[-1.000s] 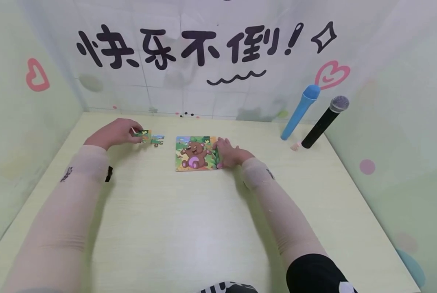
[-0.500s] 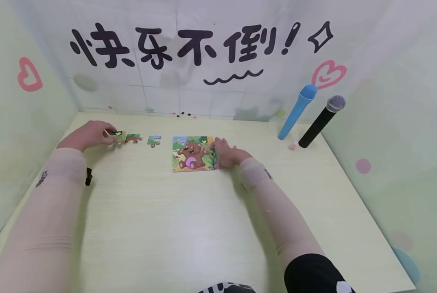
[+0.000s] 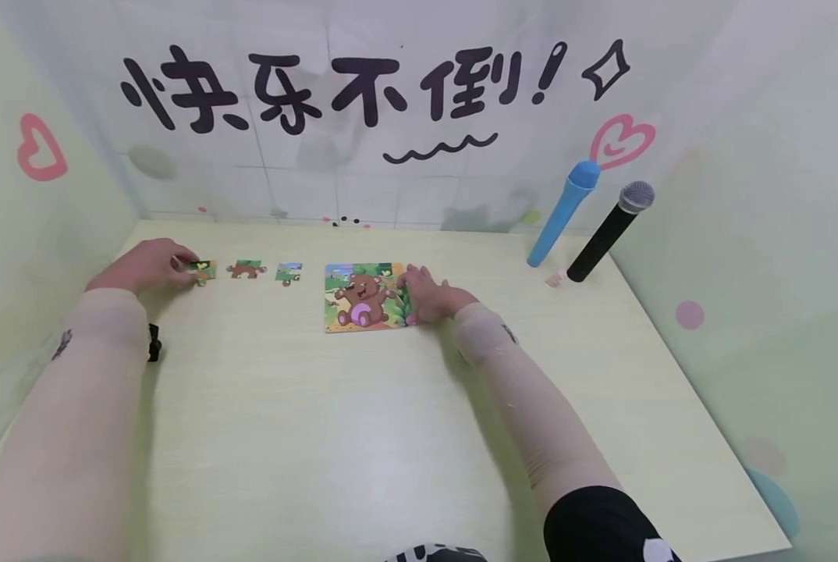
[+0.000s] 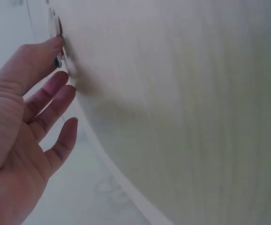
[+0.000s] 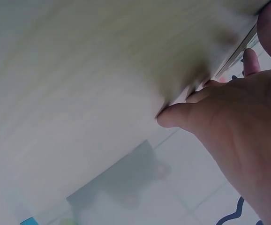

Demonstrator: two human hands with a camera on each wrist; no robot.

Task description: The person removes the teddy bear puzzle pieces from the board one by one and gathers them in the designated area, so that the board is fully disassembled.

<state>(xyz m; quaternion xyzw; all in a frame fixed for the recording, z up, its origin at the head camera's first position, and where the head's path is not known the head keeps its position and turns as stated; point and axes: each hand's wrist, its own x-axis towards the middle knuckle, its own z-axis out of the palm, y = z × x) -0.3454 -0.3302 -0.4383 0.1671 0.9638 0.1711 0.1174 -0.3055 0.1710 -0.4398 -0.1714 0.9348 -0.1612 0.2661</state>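
At the table's far left, my left hand (image 3: 145, 265) pinches the left edge of a small jigsaw piece (image 3: 204, 271) between thumb and fingers. In the left wrist view the thumb (image 4: 41, 58) presses the piece while the other fingers spread loosely. Two more pieces lie to its right in a row: a brown and green jigsaw piece (image 3: 247, 269) and a blue and green one with a tab below. A bear jigsaw puzzle (image 3: 364, 300) lies flat at the back middle. My right hand (image 3: 429, 295) rests on its right edge, covering part of that side, fingers relaxed.
A blue microphone (image 3: 562, 215) and a black microphone (image 3: 608, 234) stand at the back right, with a small pink object (image 3: 555, 278) beside their bases. Printed cloth walls enclose the table (image 3: 363, 437) on the left, back and right.
My left hand has moved left with the jigsaw piece, and the brown and green piece now lies separate between it and the blue and green one. The right hand stays on the puzzle.
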